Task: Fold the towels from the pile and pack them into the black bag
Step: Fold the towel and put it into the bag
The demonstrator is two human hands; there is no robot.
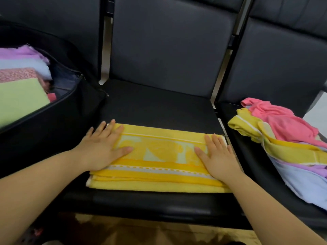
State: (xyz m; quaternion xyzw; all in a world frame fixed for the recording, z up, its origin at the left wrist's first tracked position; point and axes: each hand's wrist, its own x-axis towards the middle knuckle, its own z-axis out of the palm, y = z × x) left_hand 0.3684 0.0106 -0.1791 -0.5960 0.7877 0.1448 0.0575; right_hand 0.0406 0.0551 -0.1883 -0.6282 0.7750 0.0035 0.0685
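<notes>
A yellow towel [159,161] with white bands lies folded into a long strip on the middle black seat [159,106]. My left hand [104,147] presses flat on its left end, fingers straight and spread. My right hand [217,154] lies flat on its right end the same way. The black bag [58,121] stands open on the left seat and holds folded towels: green [19,101], pink, pale blue and purple. The pile of unfolded towels [286,144] sits on the right seat, with pink, yellow, purple and pale blue ones.
Dark padded seat backs [168,46] rise behind all three seats. Gaps with metal frame run between the seats. A brownish patterned floor [141,232] shows below the front edge of the seat.
</notes>
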